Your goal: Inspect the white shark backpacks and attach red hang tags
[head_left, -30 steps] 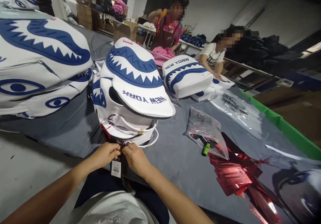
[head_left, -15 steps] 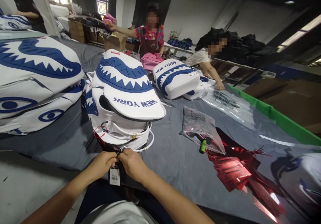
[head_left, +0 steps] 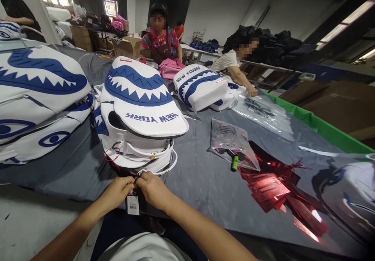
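A white and blue backpack (head_left: pixel 152 122) with a shark-mouth print and "NEW YORK" lettering lies on top of another at the table's near side. At its near end, my left hand (head_left: pixel 118 190) and my right hand (head_left: pixel 154 190) meet, fingers pinched closed. A black hang tag (head_left: pixel 133 205) with a white barcode label dangles just below them. Its cord seems to be between my fingertips, though they hide most of it. White drawcords with gold-coloured stoppers (head_left: pixel 152 156) loop out above my right hand. A thin red loop (head_left: pixel 113 154) hangs at the bag's left side.
More shark backpacks (head_left: pixel 43 81) are stacked left, others (head_left: pixel 202 89) lie farther back. Right of me are a clear plastic bag (head_left: pixel 231 140), a small green object (head_left: pixel 234 162) and red shiny tags (head_left: pixel 271 189). Across the grey table, a co-worker's hand (head_left: pixel 252 90) rests near clear plastic (head_left: pixel 266 114).
My view has shifted slightly. Both hands stay pinched together above the hang tag. The co-worker in the patterned shirt has lowered an outstretched arm.
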### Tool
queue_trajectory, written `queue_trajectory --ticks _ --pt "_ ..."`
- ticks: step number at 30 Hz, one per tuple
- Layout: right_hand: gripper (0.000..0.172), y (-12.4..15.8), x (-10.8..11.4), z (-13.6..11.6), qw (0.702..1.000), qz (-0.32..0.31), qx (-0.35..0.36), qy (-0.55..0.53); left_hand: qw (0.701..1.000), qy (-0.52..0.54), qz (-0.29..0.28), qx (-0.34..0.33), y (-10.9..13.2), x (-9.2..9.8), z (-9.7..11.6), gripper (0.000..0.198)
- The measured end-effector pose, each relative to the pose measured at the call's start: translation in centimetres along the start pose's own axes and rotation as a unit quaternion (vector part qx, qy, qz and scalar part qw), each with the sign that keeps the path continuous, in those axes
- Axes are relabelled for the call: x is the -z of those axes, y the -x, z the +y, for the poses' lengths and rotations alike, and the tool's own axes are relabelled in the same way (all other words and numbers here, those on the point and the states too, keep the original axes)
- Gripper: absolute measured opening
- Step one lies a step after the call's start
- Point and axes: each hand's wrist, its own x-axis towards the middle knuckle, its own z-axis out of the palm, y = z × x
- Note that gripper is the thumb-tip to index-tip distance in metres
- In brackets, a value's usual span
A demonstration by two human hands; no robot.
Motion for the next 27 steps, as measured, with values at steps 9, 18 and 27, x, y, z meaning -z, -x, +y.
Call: queue_trajectory --ticks 9,18,27 --pt "0.018 0.0 -0.2 0.0 1.0 -0.007 0.023 0.006 0.992 -0.123 -0.013 0.011 -0.4 0.3 1.0 0.007" --pt "0.012 -0.1 -0.2 -0.1 1.0 -0.003 0.014 -0.004 0.954 -0.299 -0.003 0.018 0.3 -0.2 1.8 0.016" --pt "0.013 -0.4 -0.1 -0.5 1.0 0.003 -0.017 -0.006 0.991 -0.127 0.031 -0.001 1.0 -1.8 -1.0 0.024"
